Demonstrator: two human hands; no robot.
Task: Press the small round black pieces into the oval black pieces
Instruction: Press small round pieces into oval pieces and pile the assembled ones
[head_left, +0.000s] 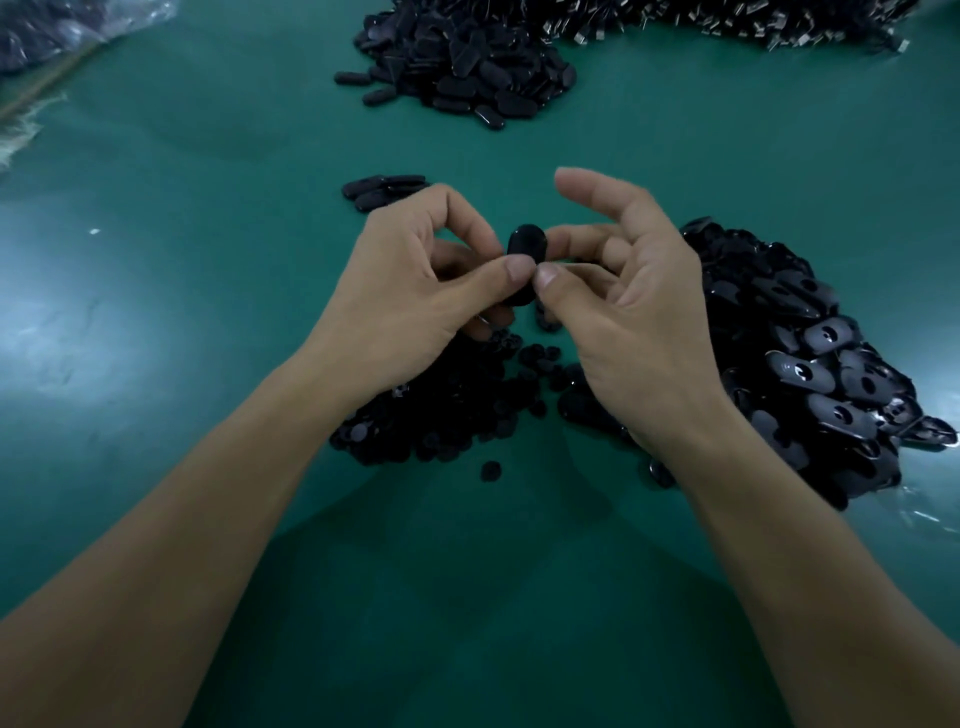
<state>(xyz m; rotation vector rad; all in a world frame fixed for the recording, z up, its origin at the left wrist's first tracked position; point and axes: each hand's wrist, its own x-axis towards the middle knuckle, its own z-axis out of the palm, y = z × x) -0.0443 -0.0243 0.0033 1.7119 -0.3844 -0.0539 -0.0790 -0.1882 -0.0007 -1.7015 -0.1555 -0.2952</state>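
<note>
Both hands meet above the green table (156, 312): the left hand (415, 291) and the right hand (628, 306) pinch one oval black piece (525, 249) between thumbs and fingers, the right index finger raised. The piece's lower half is hidden behind the thumbs — any round insert cannot be made out. Beneath the left wrist lies a heap of small round black pieces (441, 415); right of the right hand, a pile of glossy oval pieces with holes (810, 364).

**Bare hands, bare forearms**

Left hand (415, 291) & right hand (639, 322): bare, nails cut short w/ rounded tips, creases at knuckles, tendon ridges on back of right. Left forearm (182, 519) & right forearm (779, 571), both above the green table (208, 182): bare as far as seen, slim, smooth.
</note>
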